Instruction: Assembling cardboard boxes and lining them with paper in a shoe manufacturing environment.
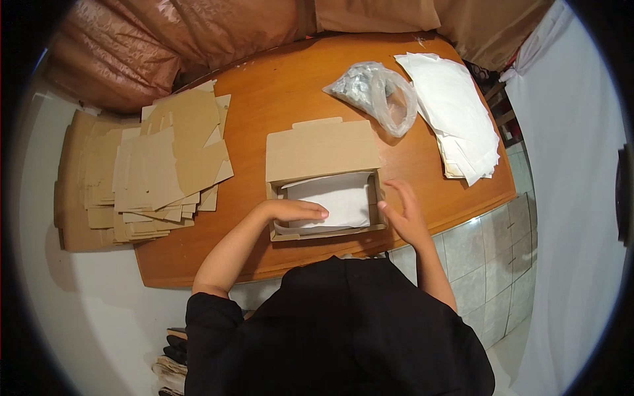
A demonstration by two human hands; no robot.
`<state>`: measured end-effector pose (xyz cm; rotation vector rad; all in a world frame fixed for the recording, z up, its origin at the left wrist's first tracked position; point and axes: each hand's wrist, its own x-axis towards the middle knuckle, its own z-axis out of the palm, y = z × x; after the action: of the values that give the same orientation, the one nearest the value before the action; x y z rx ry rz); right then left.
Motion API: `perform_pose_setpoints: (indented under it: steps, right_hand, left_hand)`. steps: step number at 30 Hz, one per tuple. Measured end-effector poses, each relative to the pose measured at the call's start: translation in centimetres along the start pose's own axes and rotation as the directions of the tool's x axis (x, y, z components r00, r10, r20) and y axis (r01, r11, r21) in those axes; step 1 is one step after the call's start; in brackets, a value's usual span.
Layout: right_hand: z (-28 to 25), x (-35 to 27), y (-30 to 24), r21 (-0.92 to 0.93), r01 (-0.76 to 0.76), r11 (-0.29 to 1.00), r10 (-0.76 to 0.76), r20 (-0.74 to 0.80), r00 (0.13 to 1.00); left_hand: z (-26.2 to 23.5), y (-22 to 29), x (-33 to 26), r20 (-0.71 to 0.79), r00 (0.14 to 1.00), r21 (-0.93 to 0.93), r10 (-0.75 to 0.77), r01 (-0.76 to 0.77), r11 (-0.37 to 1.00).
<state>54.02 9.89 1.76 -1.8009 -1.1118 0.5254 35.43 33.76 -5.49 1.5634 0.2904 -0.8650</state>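
Note:
In front of me a cardboard box (323,153) stands with its lid flap raised away from me. White paper (343,197) lies inside it, its edges curling up along the box walls. My left hand (297,210) reaches over the box's left wall, fingers stretched out flat on the paper. At the box's right side is my right hand (405,214), its thumb and fingers spread apart around nothing. The thumb tip is close to the right wall; whether it touches, I cannot tell.
Flattened cardboard pieces (155,165) are heaped at the table's left. Beyond the box lies a clear plastic bag (373,94) with greyish contents. A stack of white paper sheets (456,115) sits at the right of the wooden table (277,86). Brown curtains (231,26) hang behind.

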Motion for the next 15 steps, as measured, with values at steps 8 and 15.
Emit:
perform_pose_setpoints:
  steps: [8, 15]
  right_hand:
    - [7.1, 6.8, 0.5, -0.374, -0.156, 0.914, 0.405, 0.855, 0.323]
    - [9.0, 7.8, 1.9, -0.563, -0.187, 0.805, 0.567, 0.823, -0.035]
  left_hand:
    - [2.2, 3.0, -4.2, -0.077, 0.994, 0.473, -0.072, 0.100, 0.876]
    - [3.4, 2.3, -5.9, -0.288, 0.954, 0.573, 0.080, 0.105, 0.813]
